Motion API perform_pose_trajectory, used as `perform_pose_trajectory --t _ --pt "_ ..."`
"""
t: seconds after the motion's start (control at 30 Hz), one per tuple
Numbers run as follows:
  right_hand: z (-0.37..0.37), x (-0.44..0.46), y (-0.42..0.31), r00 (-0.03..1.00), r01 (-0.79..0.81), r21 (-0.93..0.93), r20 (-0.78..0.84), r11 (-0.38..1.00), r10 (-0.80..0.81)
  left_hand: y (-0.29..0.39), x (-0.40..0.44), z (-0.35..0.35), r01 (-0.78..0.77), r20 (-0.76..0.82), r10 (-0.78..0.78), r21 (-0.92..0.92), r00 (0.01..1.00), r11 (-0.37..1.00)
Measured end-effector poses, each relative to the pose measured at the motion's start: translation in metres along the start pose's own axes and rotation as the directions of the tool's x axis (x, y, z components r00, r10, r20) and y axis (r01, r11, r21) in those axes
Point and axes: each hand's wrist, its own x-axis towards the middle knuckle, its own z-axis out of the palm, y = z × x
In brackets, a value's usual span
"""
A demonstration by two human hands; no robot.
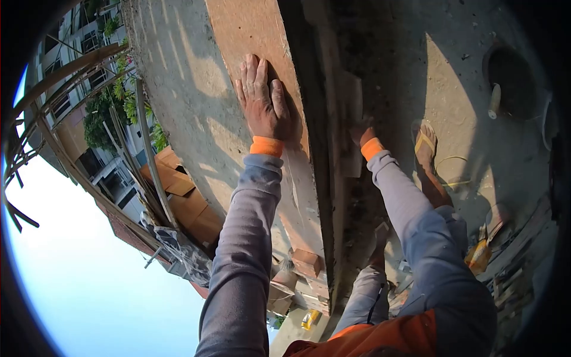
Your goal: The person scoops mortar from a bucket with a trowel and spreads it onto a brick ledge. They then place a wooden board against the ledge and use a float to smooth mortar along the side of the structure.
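Observation:
My left hand (263, 104) lies flat, palm down, on a long reddish-brown board (247, 30), its fingers spread slightly and pointing up the view. The board rests along a rough grey cement surface (178, 77). In the shade beyond the board's right edge, my right hand (362, 132) is closed on a flat grey tool (352, 107) that looks like a trowel or float. This tool stands close to the shadowed side face below the board edge. Shadow and blur hide most of the right fingers.
A sandalled foot (425, 146) stands on the dusty floor (449, 89), right of the right hand. A dark round container (511, 83) is at upper right. Bricks (306, 262) lie near the board's lower end. Bent poles (146, 143) and brown sheets (178, 184) border the left side.

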Motion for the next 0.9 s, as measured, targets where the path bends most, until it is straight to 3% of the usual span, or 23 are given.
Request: perform_pose_trajectory --t 0.03,0.1,0.2,0.3,0.37,0.43,0.47,0.53,0.63,0.7,0.77,0.8,0.83,0.9 --pt "-0.025 0.02 0.009 0.987 0.062 0.047 -0.148 0.997 -0.055 -0.001 0.0 0.0 -0.009 -0.017 0.008 -0.01 1.0 1.0" --pt "-0.078 0.07 0.019 0.948 0.065 -0.083 -0.308 0.994 -0.088 -0.005 0.0 0.0 -0.002 -0.017 0.002 -0.01 1.0 1.0" --pt "-0.146 0.114 0.029 0.908 0.004 -0.178 -0.411 0.984 -0.078 -0.004 0.0 0.001 0.0 -0.027 0.0 -0.03 1.0 1.0" --pt "-0.134 0.079 0.018 0.913 0.023 -0.172 -0.399 0.985 -0.091 -0.002 0.003 -0.002 0.003 -0.033 -0.003 -0.004 0.999 1.0" --pt "-0.081 0.027 0.007 0.946 0.032 -0.008 -0.322 0.999 -0.032 -0.003 0.002 -0.002 0.004 -0.013 -0.004 0.017 1.0 1.0" --pt "-0.029 -0.025 -0.008 0.973 -0.118 0.356 -0.145 0.927 0.18 -0.001 0.003 -0.004 0.012 -0.011 -0.012 0.015 1.0 1.0" --pt "-0.011 -0.048 -0.016 0.947 -0.252 0.571 -0.019 0.781 0.32 -0.001 0.002 -0.004 0.016 0.0 -0.016 0.014 1.0 1.0" --pt "0.005 -0.072 -0.029 0.87 -0.41 0.753 0.154 0.515 0.468 0.0 0.001 -0.004 0.016 0.008 -0.016 0.006 1.0 1.0" --pt "-0.019 -0.037 -0.018 0.841 -0.392 0.859 0.189 0.331 0.507 -0.004 0.002 -0.002 0.012 0.002 -0.012 -0.003 1.0 1.0" --pt "-0.055 0.044 0.014 0.935 -0.168 0.713 -0.103 0.68 0.339 -0.005 0.0 0.0 0.01 -0.006 -0.01 -0.015 1.0 1.0" --pt "-0.051 0.154 0.056 0.907 -0.014 0.308 -0.396 0.951 0.141 -0.006 -0.002 0.001 -0.006 -0.033 0.005 -0.03 0.999 1.0" --pt "-0.097 0.17 0.057 0.969 -0.05 -0.521 -0.231 0.852 -0.084 -0.006 -0.003 0.003 0.0 -0.032 -0.001 -0.032 0.999 0.999" --pt "-0.124 0.154 0.047 0.97 -0.048 -0.523 -0.227 0.851 -0.085 -0.006 -0.004 0.003 -0.001 -0.033 0.0 -0.029 0.999 1.0" --pt "-0.163 0.097 0.023 0.919 -0.093 -0.476 -0.379 0.874 -0.108 -0.006 -0.001 0.001 -0.01 -0.053 0.009 -0.029 0.999 1.0"
